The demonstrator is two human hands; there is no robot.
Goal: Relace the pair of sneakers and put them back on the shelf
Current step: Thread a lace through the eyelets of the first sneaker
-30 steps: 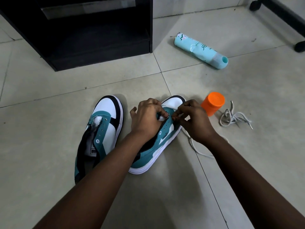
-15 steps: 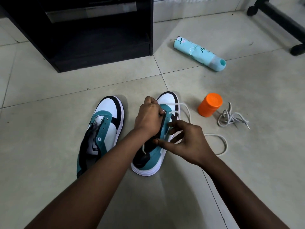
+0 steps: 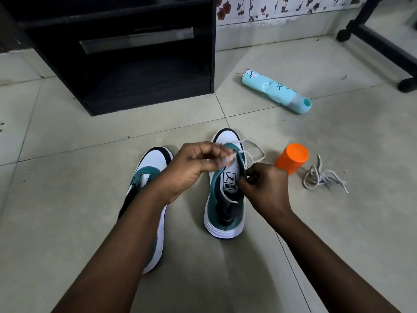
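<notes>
Left fingers (image 3: 222, 154) pinch lace (image 3: 252, 147) | right fingers (image 3: 246, 179) grip sneaker (image 3: 225, 199) eyestay | beside — orange cup (image 3: 292, 161), loose lace (image 3: 322, 179)

One head-worn view looks steeply down and forward, close above both hands, floor (image 3: 67, 199) beyond them.

Teal/wht sneakers (image 3: 225, 199) upright, floor

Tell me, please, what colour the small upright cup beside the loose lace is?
Bright orange cup, seen best in the head view.
</notes>
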